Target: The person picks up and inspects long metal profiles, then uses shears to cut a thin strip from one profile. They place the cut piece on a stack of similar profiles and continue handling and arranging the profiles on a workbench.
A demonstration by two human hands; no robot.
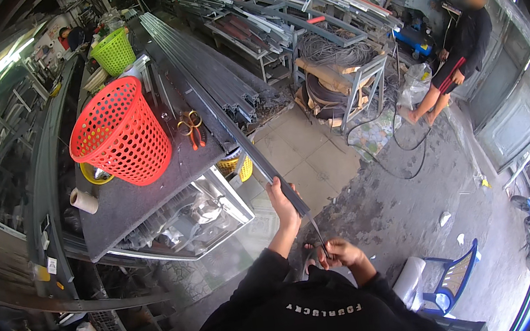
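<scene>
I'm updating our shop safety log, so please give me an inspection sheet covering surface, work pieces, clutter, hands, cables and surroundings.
Surface: dark tabletop, partly covered.
Work pieces: long dark metal bar; thin strip at its near end, attachment unclear.
Clutter: red basket, gold-handled scissors, orange-handled pliers and white roll on the tabletop; green basket farther back.
Hands: left hand grips the bar; right hand pinches the strip.
Cables: black cable or hose looped on the floor, right of centre.
Surroundings: person standing at right; blue-framed chair at lower right; piled metal stock behind.
</scene>
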